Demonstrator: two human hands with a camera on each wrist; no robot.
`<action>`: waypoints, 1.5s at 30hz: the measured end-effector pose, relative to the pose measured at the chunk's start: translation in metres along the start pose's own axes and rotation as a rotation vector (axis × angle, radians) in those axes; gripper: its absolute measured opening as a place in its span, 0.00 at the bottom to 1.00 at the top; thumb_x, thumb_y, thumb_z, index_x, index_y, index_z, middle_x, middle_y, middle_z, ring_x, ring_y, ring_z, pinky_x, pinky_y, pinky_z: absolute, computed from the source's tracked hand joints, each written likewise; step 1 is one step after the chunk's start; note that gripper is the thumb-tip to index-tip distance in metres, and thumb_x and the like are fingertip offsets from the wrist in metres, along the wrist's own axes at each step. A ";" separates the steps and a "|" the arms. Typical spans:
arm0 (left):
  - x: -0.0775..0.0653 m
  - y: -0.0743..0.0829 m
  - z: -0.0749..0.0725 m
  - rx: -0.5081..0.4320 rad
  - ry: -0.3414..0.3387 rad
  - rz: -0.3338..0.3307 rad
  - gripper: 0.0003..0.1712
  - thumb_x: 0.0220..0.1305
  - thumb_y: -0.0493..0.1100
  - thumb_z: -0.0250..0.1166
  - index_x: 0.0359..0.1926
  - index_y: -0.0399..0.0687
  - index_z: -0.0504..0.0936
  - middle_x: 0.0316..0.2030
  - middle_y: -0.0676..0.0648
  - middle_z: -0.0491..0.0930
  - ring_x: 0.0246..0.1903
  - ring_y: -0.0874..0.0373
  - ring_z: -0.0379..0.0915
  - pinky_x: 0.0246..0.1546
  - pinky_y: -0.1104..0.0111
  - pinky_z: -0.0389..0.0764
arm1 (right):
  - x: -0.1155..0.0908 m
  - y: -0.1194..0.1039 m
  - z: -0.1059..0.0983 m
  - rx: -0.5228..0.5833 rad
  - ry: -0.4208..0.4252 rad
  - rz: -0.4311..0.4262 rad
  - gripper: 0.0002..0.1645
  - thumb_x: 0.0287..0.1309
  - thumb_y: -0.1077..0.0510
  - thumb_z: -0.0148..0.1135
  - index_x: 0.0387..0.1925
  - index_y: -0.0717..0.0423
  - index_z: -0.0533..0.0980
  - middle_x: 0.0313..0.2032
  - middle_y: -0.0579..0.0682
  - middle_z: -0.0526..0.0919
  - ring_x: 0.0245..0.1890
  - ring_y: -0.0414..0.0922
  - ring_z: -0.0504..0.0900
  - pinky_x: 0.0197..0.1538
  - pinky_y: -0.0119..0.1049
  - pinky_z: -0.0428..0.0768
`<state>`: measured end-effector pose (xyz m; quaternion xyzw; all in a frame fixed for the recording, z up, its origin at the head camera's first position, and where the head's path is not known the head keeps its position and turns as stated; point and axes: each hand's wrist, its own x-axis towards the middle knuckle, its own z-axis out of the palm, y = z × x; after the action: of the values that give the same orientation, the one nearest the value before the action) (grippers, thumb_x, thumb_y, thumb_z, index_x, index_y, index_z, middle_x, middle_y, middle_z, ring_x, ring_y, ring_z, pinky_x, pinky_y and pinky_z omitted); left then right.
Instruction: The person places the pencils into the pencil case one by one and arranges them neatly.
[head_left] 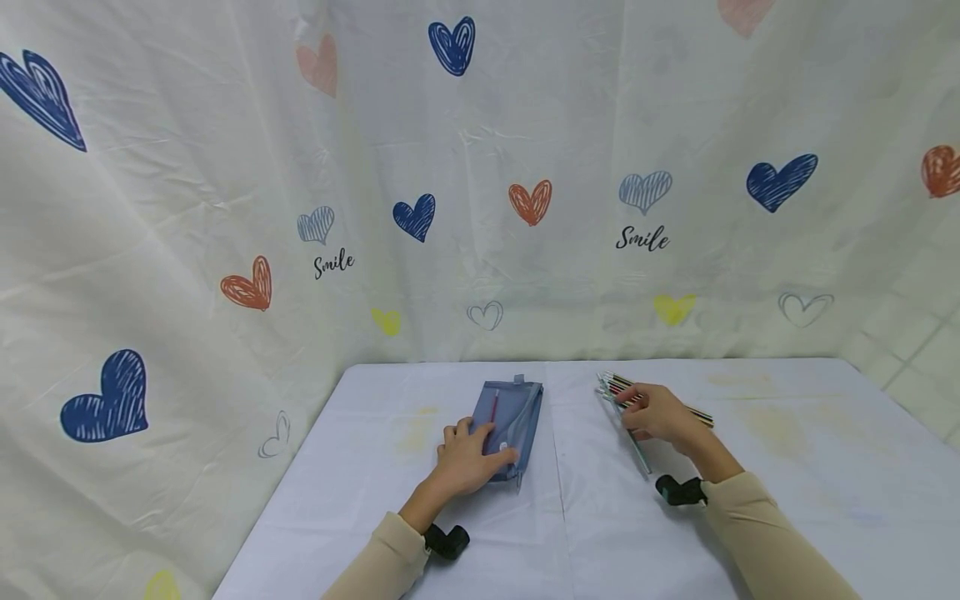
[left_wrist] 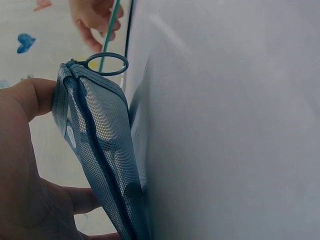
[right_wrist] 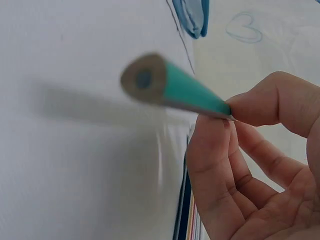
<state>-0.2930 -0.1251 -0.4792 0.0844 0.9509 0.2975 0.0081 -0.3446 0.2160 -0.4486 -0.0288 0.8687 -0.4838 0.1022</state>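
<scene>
My left hand (head_left: 467,458) rests on a blue mesh zipper pouch (head_left: 519,408), with thumb and fingers spread over its upper face. A thin red stick-like item (head_left: 494,406) shows at the pouch's far part. In the left wrist view, a ring-shaped zipper pull (left_wrist: 107,64) stands out at the pouch's end. Between thumb and fingertips, my right hand (head_left: 660,414) pinches a teal pencil (right_wrist: 192,90), tilted with its flat end toward the wrist camera. Under and beyond that hand lies a bundle of pencils (head_left: 701,416), dark and striped, partly hidden by the fingers.
A white cloth covers the table (head_left: 450,567). Behind it hangs a pale curtain (head_left: 570,108) printed with hearts and "Smile". Black wrist devices (head_left: 447,542) sit beneath both forearms. Faint yellowish stains (head_left: 780,429) mark the cloth at the right.
</scene>
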 end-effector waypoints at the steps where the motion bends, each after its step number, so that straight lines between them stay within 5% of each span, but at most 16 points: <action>1: 0.000 0.000 0.000 0.001 0.000 0.001 0.44 0.62 0.69 0.63 0.71 0.48 0.73 0.72 0.33 0.61 0.65 0.37 0.57 0.58 0.40 0.63 | 0.000 0.000 0.001 0.013 -0.005 0.004 0.28 0.59 0.66 0.63 0.62 0.66 0.72 0.36 0.52 0.77 0.36 0.45 0.80 0.41 0.42 0.86; 21: 0.001 -0.001 -0.001 -0.020 0.005 0.002 0.46 0.60 0.71 0.63 0.71 0.49 0.73 0.72 0.34 0.61 0.64 0.38 0.57 0.57 0.40 0.63 | 0.002 -0.012 0.032 0.097 0.018 -0.004 0.30 0.59 0.65 0.65 0.63 0.65 0.71 0.39 0.57 0.79 0.35 0.46 0.83 0.42 0.43 0.87; 45: 0.000 0.000 0.000 -0.023 0.008 -0.015 0.46 0.60 0.71 0.63 0.71 0.49 0.73 0.72 0.34 0.60 0.64 0.39 0.57 0.57 0.40 0.64 | 0.002 -0.040 0.098 0.190 -0.104 0.011 0.30 0.51 0.67 0.63 0.60 0.64 0.76 0.38 0.56 0.84 0.31 0.45 0.81 0.37 0.38 0.83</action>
<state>-0.2927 -0.1256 -0.4793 0.0759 0.9481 0.3086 0.0077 -0.3282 0.1122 -0.4651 -0.0390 0.8126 -0.5613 0.1520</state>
